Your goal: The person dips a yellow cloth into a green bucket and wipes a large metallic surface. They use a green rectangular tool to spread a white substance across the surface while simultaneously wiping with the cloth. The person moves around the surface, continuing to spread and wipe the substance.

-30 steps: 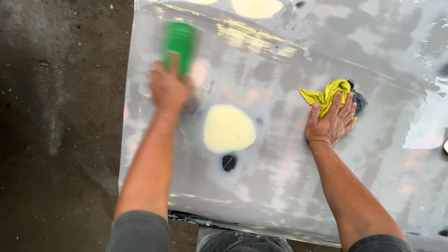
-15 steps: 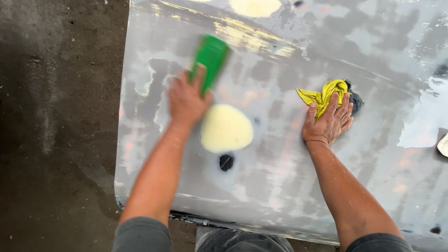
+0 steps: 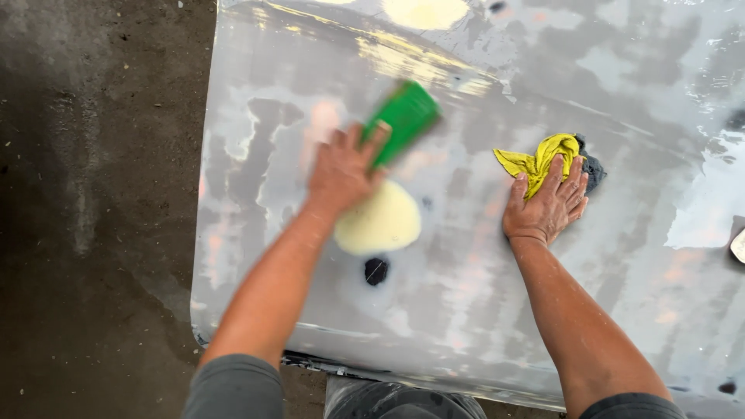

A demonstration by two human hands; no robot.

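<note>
Up and to the right slid the left hand [image 3: 339, 172], its fingers shut around a green block [image 3: 403, 118] on the shiny grey panel [image 3: 621, 295]. Flat on a crumpled yellow rag [image 3: 537, 159] lay the right hand [image 3: 545, 206], fingers spread. Rubbing hard might scratch the smooth cream patch [image 3: 380, 223].

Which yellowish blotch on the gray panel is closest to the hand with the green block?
The big pale yellow patch just below the left hand, which holds the green block. The other patch sits far off at the panel's top edge.
</note>
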